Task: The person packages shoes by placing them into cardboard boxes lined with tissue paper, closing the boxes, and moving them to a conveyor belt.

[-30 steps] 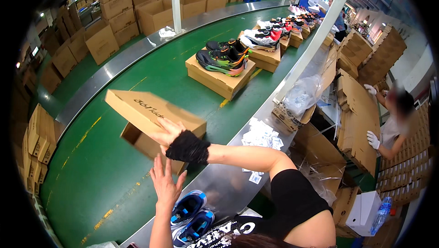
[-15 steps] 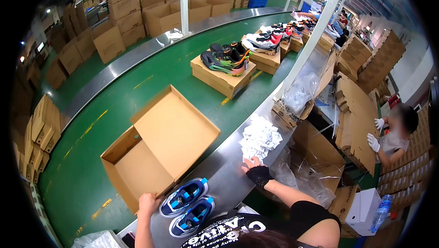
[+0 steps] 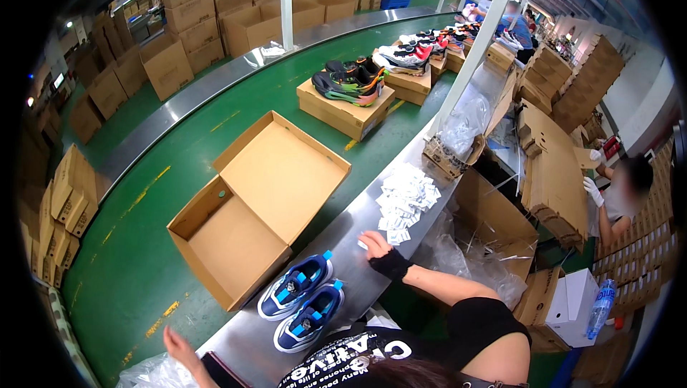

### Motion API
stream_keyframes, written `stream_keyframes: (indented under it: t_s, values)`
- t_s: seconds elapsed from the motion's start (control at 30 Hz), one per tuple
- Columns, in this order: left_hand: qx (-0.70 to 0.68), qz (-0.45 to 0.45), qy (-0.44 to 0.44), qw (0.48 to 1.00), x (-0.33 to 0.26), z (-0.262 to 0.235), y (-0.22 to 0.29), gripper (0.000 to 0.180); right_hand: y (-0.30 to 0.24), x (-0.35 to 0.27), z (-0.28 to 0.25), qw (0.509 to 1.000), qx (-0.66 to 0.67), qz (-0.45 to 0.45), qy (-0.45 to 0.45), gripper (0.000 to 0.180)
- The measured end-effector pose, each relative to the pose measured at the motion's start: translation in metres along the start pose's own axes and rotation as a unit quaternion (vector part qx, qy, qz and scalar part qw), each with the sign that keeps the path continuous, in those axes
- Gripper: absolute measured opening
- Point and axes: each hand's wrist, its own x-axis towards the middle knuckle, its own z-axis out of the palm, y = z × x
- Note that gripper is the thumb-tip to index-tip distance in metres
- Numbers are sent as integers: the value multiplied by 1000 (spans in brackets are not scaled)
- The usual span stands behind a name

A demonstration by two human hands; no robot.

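In the head view, taken as a clock face, the person's right hand [image 3: 376,246] is just below the centre toward five o'clock, over the metal ledge [image 3: 361,225], with a dark fingerless wrap about the wrist. I can see its fingertips pinching a small white slip [image 3: 363,245]. Near it, toward four, lies a loose heap of white slips [image 3: 406,200].

The left hand [image 3: 179,348] is out between seven and eight, released, fingers apart, nothing to be seen in them. Clear plastic [image 3: 156,374] bunches close to it, and a dark flat item [image 3: 223,369] lies by its forearm.

At eight, the shoebox [image 3: 230,246] stands open on the green belt [image 3: 129,273], one corner reaching the metal ledge; its lid [image 3: 285,173] is swung back toward one o'clock. The inside that I can see is bare brown card. Around half past six, on the metal ledge just beside the box, sits a pair of navy shoes [image 3: 308,320] with bright blue tabs.

Up at twelve, black-and-green shoes [image 3: 348,84] rest on a closed box [image 3: 336,112]. Over at three, a co-worker [image 3: 624,198] in white gloves stands by flattened cardboard [image 3: 551,180].
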Motion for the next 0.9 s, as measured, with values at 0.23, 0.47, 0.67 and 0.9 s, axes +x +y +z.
stream_keyframes:
  t_s: [0.23,0.47,0.67,0.9]
  values:
    - [464,114,69,876,-74,-130,-163,26,-133,127,50,983,143,-76,91,47]
    - [508,181,-34,842,-135,-148,-195,26,-166,112,168,914,-2,-39,-403,48]
    - [354,89,101,926,-53,-190,-225,27,-168,85,197,922,-62,-110,-367,28]
    - [-101,-25,54,993,10,-173,4,24,-237,107,140,885,165,-59,-431,77]
